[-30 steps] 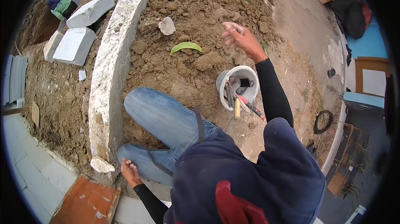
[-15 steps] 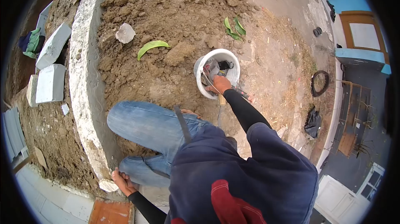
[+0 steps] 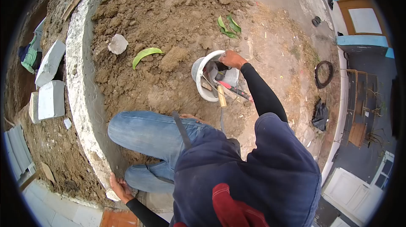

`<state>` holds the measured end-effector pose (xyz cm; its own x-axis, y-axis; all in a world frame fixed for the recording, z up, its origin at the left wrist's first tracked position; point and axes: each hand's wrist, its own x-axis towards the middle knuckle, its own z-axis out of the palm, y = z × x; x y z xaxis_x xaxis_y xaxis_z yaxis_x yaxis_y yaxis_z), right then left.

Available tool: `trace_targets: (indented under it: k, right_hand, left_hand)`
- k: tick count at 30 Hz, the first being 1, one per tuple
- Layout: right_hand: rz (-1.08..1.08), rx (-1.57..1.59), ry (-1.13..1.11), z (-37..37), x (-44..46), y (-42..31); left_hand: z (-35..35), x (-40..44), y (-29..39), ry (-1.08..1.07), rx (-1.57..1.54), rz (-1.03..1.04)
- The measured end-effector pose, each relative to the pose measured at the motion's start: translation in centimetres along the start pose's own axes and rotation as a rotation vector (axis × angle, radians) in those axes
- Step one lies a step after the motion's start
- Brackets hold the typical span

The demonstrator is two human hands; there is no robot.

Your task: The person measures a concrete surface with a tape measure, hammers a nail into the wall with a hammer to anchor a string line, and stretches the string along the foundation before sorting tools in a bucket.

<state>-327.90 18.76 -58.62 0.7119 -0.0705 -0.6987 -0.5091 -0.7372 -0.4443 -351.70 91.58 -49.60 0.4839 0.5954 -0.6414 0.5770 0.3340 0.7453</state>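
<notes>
A white bucket [image 3: 202, 84] tilts on the soil, its opening turned toward the lower right. Inside are a wooden-handled tool [image 3: 221, 96], a red-and-black tool [image 3: 234, 89] and darker items too jumbled to tell apart. My right hand [image 3: 231, 59] is closed on the bucket's upper right rim, fingers curled over it. At the lower left, my left hand [image 3: 121, 188] rests against the end of the rough white wall [image 3: 80, 87], fingers apart and holding nothing, beside my knee. A curved green leaf [image 3: 146, 56] and a pale stone [image 3: 118, 44] lie on the soil.
Pale blocks [image 3: 51, 99] lie left of the wall, near a person in green [image 3: 31, 56]. More leaves [image 3: 229, 26] lie above the bucket. To the right are a black ring [image 3: 324, 75], a black bag [image 3: 320, 116] and a metal rack [image 3: 361, 100].
My right hand has gone from empty above the bucket, to inside it, to its rim. The bucket now tilts more. My left hand has moved from my knee to the wall's end.
</notes>
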Motion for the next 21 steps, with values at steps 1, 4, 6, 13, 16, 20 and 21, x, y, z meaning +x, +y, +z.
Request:
trace_targets:
  k: [1, 4, 6, 13, 16, 20, 21]
  right_hand:
    - [0.049, 0.311, -0.092, 0.7, -0.1, -0.6]
    - [0.013, 0.575, -0.096, 5.8, -2.0, -6.0]
    - [-0.026, 0.492, -0.06, 7.8, -0.9, -7.8]
    - [-0.098, 0.154, -0.279, 8.2, -3.7, -8.5]
    - [0.022, 0.369, -0.188, 7.2, -5.4, -6.2]
    - [-0.02, 0.051, 0.259, 7.1, -0.8, 3.5]
    - [0.033, -0.034, 0.33, 6.4, -1.6, 3.2]
  left_hand:
    - [0.1, 0.4, 0.3, 0.012, 0.014, 0.0]
    - [0.8, 1.2, 1.7, 0.013, 0.049, 0.025]
    - [0.7, 2.1, 2.6, 0.008, 0.064, 0.042]
    - [2.7, 2.4, 5.7, -0.068, 0.089, 0.14]
    - [3.1, 2.4, 5.3, -0.093, 0.088, 0.116]
    - [2.7, 2.1, 4.3, -0.067, 0.104, 0.095]
    - [2.8, 2.0, 4.1, -0.053, 0.101, 0.093]
